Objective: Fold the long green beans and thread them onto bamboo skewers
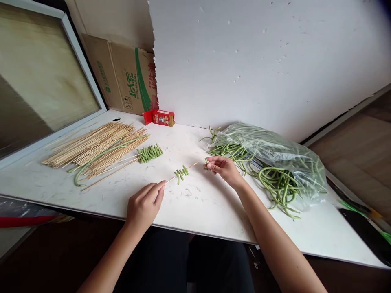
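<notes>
My left hand pinches the lower end of a thin bamboo skewer, which slants up to the right above the table. Several short pieces of green long bean are threaded along it. A bare tip sticks out past them. Close to that tip, my right hand holds a short bean piece between thumb and fingertips, apart from the skewer. Further back on the left lie filled skewers with tightly packed bean pieces.
A pile of bare bamboo skewers lies at left, with a long bean across it. An open plastic bag spills long beans at right. A red box, a carton and a black object stand or lie around.
</notes>
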Action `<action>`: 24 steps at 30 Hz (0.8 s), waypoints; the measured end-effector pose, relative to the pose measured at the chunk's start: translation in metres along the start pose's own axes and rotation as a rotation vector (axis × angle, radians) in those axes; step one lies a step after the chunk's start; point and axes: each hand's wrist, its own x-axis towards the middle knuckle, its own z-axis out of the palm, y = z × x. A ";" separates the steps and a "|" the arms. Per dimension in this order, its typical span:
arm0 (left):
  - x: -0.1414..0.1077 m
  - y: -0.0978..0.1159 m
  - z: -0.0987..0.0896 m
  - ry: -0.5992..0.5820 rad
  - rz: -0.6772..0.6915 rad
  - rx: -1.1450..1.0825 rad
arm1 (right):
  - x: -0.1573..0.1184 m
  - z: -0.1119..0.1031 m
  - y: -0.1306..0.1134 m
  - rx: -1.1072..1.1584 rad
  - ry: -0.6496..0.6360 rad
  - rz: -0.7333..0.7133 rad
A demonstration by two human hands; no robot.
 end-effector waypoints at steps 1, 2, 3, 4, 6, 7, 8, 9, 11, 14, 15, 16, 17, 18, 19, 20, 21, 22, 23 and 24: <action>0.000 0.000 0.000 0.001 0.001 -0.001 | -0.001 0.002 0.003 0.060 0.008 0.015; 0.000 0.000 0.000 0.001 0.002 -0.002 | -0.003 0.004 0.005 0.102 0.008 0.033; 0.000 -0.001 0.000 0.001 0.003 -0.003 | -0.004 0.006 0.006 0.135 0.006 0.051; -0.001 -0.001 0.000 -0.001 0.004 -0.004 | -0.005 0.008 0.007 0.165 0.004 0.070; -0.001 -0.001 -0.001 -0.004 0.008 -0.006 | -0.007 0.011 0.006 0.224 0.013 0.111; -0.002 -0.001 -0.001 -0.004 0.012 -0.010 | -0.008 0.013 0.006 0.252 0.024 0.130; -0.002 -0.001 -0.001 -0.005 0.017 -0.015 | -0.009 0.014 0.006 0.282 0.038 0.147; -0.002 -0.001 -0.001 -0.005 0.025 -0.022 | -0.009 0.015 0.006 0.311 0.049 0.161; -0.001 0.000 -0.001 -0.006 0.042 -0.039 | -0.008 0.016 0.009 0.366 0.060 0.172; 0.002 0.001 -0.001 -0.011 0.055 -0.056 | -0.006 0.019 0.016 0.442 0.073 0.160; 0.002 0.001 -0.001 -0.012 0.055 -0.057 | -0.006 0.020 0.019 0.462 0.078 0.157; 0.002 0.001 -0.001 -0.012 0.054 -0.057 | -0.005 0.021 0.021 0.477 0.081 0.157; 0.002 0.001 -0.001 -0.011 0.053 -0.055 | -0.005 0.022 0.023 0.487 0.080 0.161; 0.002 0.001 -0.001 -0.010 0.052 -0.053 | -0.005 0.024 0.023 0.493 0.074 0.169; 0.002 0.001 -0.002 -0.011 0.051 -0.052 | -0.006 0.025 0.024 0.497 0.064 0.178; 0.001 0.001 -0.002 -0.011 0.049 -0.050 | -0.006 0.026 0.023 0.498 0.053 0.188; 0.001 0.000 -0.002 -0.012 0.047 -0.049 | -0.007 0.027 0.022 0.498 0.038 0.196; 0.000 0.000 -0.002 -0.013 0.044 -0.049 | -0.008 0.028 0.020 0.497 0.021 0.202; 0.000 0.000 -0.002 -0.016 0.040 -0.049 | -0.010 0.028 0.018 0.496 0.000 0.205; -0.001 0.000 -0.002 -0.019 0.037 -0.049 | -0.011 0.028 0.016 0.495 -0.021 0.204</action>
